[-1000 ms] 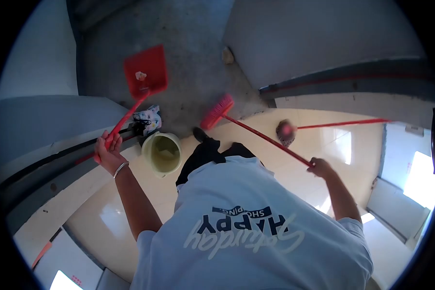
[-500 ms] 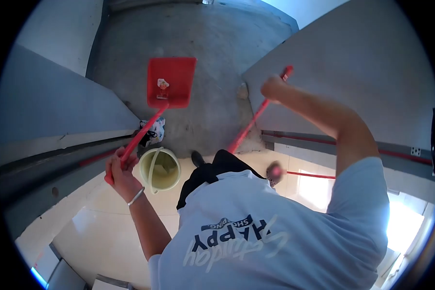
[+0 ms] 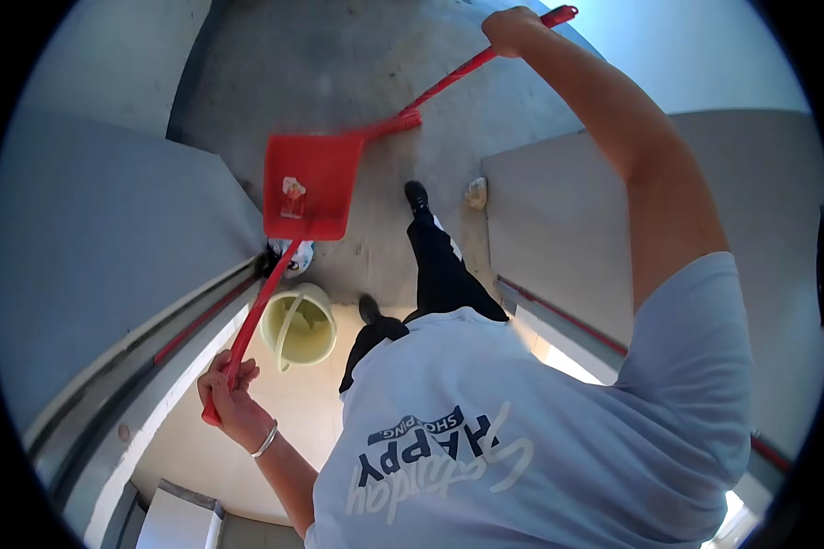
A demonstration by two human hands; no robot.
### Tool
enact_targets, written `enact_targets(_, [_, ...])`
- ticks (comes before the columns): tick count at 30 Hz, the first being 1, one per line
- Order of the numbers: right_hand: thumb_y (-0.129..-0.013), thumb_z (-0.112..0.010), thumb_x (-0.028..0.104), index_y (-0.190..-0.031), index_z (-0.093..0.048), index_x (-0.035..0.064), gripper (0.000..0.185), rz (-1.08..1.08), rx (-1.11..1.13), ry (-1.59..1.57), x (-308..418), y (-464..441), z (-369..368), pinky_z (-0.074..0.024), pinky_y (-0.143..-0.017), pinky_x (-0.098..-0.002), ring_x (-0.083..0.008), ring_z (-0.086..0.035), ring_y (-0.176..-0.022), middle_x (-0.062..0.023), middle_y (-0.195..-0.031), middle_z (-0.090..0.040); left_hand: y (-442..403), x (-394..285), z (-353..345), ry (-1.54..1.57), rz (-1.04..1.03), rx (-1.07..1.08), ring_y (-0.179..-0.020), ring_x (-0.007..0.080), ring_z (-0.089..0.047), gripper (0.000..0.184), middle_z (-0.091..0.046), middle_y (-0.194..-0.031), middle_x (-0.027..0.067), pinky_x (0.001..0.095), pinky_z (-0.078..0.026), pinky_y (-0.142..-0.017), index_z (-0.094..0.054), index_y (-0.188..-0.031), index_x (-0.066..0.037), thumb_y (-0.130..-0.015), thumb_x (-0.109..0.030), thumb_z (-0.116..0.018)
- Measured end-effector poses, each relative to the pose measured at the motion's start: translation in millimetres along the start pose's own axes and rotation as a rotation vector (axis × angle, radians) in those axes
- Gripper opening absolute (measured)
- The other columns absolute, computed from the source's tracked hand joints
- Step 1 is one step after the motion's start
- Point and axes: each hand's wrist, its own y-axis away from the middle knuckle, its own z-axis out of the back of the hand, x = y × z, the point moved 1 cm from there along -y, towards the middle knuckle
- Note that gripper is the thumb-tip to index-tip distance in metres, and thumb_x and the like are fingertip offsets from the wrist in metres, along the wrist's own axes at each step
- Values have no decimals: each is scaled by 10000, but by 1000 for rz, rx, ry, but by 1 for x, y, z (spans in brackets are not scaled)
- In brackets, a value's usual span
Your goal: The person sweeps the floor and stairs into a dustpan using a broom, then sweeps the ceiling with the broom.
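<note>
My left hand (image 3: 231,392) is closed around the handle end of a red dustpan (image 3: 325,174). The pan hangs over the grey floor and bears a white and red label. My right hand (image 3: 515,32) grips a red broom (image 3: 450,77) near the top of its stick, arm stretched far forward. The broom's red head reaches the pan's far right corner; whether they touch I cannot tell. Below the pan stands a pale yellow bucket (image 3: 323,344) with its handle up. A patterned bag (image 3: 300,259) lies beside it, partly covered by the pan.
Grey doors or panels (image 3: 110,229) flank the doorway on both sides. A small pale lump (image 3: 476,193) lies against the right panel (image 3: 558,192). One black shoe (image 3: 417,196) is forward on the grey floor (image 3: 339,55). Behind, the floor is cream-coloured.
My right hand has swung forward with the broom, bringing its head from beside my legs to the dustpan. One leg has stepped onto the grey floor. The dustpan appears slightly nearer me.
</note>
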Motion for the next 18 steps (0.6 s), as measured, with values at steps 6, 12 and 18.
enact_targets(6, [-722, -624, 167, -900, -664, 74, 205, 224, -16, 51, -101, 9, -48, -504, -644, -364, -287, -633, -806, -115, -874, -644, 13, -22, -101, 2, 45, -223, -625, 233, -609, 165, -604, -949, 136, 292, -511, -552, -491, -810, -68, -801, -231, -515])
enact_targets(12, [-687, -649, 269, -804, -646, 31, 265, 337, 90, -530, -158, -26, -142, -490, -584, -378, -255, -628, -641, -118, -707, -626, 37, -43, -157, 51, 12, -368, -653, 231, -603, 235, -609, -949, 108, 297, -493, -592, -519, -808, -56, -807, -290, -537])
enact_targets(18, [-697, -638, 335, -738, -639, 17, 321, 305, 360, -679, -148, -119, -197, -468, -501, -375, -228, -596, -517, -103, -638, -609, 48, -59, -226, 61, -85, -401, -678, 239, -595, 319, -602, -927, 113, 313, -493, -641, -547, -896, -15, -829, -327, -537])
